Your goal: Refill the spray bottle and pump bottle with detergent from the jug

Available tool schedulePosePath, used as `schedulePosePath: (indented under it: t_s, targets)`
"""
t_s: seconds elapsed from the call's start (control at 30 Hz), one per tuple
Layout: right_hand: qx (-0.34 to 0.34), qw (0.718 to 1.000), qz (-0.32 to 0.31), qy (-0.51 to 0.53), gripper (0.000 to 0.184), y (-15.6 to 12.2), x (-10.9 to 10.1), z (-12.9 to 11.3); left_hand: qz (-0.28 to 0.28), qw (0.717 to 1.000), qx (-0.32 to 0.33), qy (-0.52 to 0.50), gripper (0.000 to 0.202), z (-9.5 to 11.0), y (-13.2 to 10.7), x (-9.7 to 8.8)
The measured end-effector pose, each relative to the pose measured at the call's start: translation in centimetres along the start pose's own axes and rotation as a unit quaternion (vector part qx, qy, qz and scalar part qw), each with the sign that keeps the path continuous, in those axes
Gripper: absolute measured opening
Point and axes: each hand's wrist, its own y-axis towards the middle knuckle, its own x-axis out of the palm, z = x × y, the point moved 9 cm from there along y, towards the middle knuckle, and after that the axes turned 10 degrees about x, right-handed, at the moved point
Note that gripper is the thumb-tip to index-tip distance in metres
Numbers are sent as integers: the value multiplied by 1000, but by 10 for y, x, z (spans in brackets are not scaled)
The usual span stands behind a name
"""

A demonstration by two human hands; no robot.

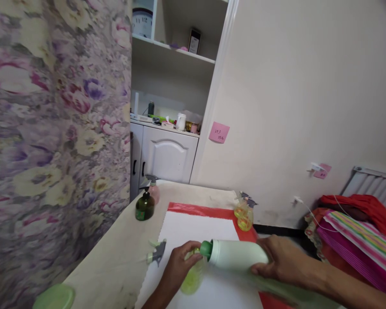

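My left hand [179, 264] is closed around the neck of a clear spray bottle [192, 281] without its head, which holds yellow-green liquid and stands on the white sheet. In my right hand [275, 259], a pale green bottle [236, 254] is gripped near its base and tipped onto its side. Its darker green neck piece [206, 249] points left, right at the clear bottle's mouth by my left fingertips. Whether liquid runs between them I cannot tell. To the left of my left hand lies a grey and pale green trigger spray head [157, 252].
Two clear spray bottles [245, 219] with yellow liquid stand at the back right. A dark green pump bottle [144, 207] and a pink spray bottle [153, 192] are at the back left. A light green round lid [56, 297] sits front left. A floral curtain [58, 128] borders the left.
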Motion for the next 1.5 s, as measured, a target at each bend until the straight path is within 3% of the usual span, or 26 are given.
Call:
schedulePosePath:
  t_s: [0.8,1.5]
  targets:
    - [-35,999,8,-27,33,3,-7,-8,3,1000,-1,-9,16,4,0,0]
    - [-23,998,21,-62,39,4,-9,-7,6,1000,-1,-9,17,0,-2,1]
